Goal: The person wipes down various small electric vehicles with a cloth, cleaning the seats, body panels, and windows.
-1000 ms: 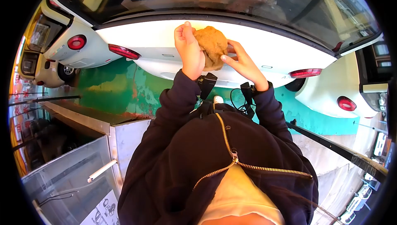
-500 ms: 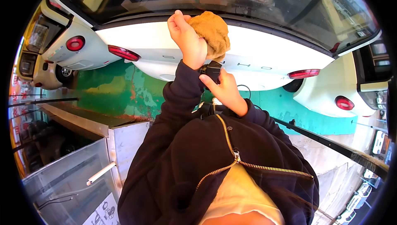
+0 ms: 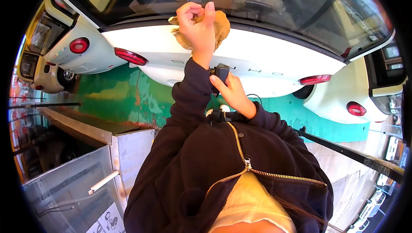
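Observation:
My left hand is curled over a brown cloth, which spreads out on both sides of it. The cloth is at the top of a white car's rear panel, just below the dark rear window. My right hand grips a small black device close to the left sleeve cuff. What the device is, I cannot make out. Grey lettering marks and a red tail lamp show on the panel, with another tail lamp at the right.
More white cars stand on the left and right. Under them is a worn green floor. A metal cabinet stands at lower left, and a black rail runs along the right.
My left hand has moved slightly up and to the left, carrying the cloth along. More cloth now shows left of the hand. My right hand stays nearly in place with the black device.

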Motion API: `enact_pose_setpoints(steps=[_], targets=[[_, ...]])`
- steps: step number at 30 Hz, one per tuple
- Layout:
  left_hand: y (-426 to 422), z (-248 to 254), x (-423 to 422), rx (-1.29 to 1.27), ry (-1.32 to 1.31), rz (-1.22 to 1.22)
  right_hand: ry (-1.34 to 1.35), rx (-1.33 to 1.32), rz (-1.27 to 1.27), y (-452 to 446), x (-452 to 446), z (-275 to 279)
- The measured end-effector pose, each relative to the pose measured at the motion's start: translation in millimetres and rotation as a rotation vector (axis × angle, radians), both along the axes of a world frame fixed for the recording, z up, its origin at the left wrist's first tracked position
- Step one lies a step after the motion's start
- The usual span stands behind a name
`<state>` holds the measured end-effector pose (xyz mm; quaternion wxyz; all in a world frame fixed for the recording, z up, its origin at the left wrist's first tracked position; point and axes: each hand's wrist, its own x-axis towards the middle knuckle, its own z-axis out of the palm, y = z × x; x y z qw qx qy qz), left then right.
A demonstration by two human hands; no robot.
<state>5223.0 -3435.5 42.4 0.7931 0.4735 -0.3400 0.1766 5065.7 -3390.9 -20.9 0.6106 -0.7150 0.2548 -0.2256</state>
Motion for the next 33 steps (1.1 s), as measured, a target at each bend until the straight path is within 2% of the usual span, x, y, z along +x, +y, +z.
enact_pose_setpoints(steps=[1,3,4,5,7,9,12,13,15,17,19,22,23,25,27,29,31,33], targets=[[4.3,3.9,-1.3,-0.044,0.199,-0.116,-0.004,-0.004,-0.004,-2.4,1.4,-6.3],[7.4,2.5,1.9,-0.085,0.258,-0.157,0.047,-0.124,0.068,-10.6,1.8,-17.5],[8.6,-0.1,3.7,-0.114,0.34,-0.175,0.183,-0.147,0.193,-19.3,-3.6,-6.6],[9.3,-2.2,6.5,-0.145,0.423,-0.191,0.181,-0.149,0.191,-24.1,-8.2,-0.7],[17.5,0.6,7.0,-0.124,0.473,-0.203,-0.008,-0.058,0.203,-33.6,-17.4,5.5],[22.4,-0.9,10.6,-0.122,0.538,-0.204,-0.016,-0.007,0.249,-55.9,-27.2,3.6],[29.7,-4.3,14.2,-0.078,0.584,-0.216,0.017,-0.116,-0.038,-73.0,-29.9,1.1],[31.2,-4.9,13.6,-0.067,0.633,-0.229,0.016,-0.119,-0.04,-72.3,-30.0,-0.1],[31.0,-8.6,10.2,-0.073,0.671,-0.247,0.09,-0.294,-0.038,-63.1,-25.6,2.0],[27.7,-9.8,-0.2,-0.104,0.773,-0.293,0.101,-0.306,-0.001,-54.8,-15.5,-1.2],[21.2,-17.2,-11.7,-0.058,0.742,-0.328,0.146,-0.249,-0.049,-54.7,-9.5,-12.0],[18.1,-25.1,-26.9,-0.008,0.667,-0.591,0.198,-0.314,-0.112,-73.3,-26.8,-17.2],[16.8,-29.0,-27.2,-0.004,0.67,-0.601,0.081,-0.2,-0.196,-78.4,-37.2,-17.8],[12.3,-39.7,-27.3,0.252,0.369,-0.512,-0.073,-0.119,-0.393,-87.1,-57.5,0.7],[3.7,-44.9,-34.5,0.303,0.356,-0.514,-0.059,-0.487,-0.51,-101.3,-74.6,17.9],[-5.0,-40.3,-46.2,0.386,-0.046,-0.482,-0.097,-0.771,-0.651,-108.2,-81.4,35.2],[-18.5,-17.2,-51.1,0.303,-0.524,-0.363,-0.128,-0.701,-0.796,-118.2,-87.7,37.6],[-25.1,-13.8,-57.6,0.336,-0.619,-0.401,-0.072,-0.919,-0.882,-133.2,-95.4,32.1]])
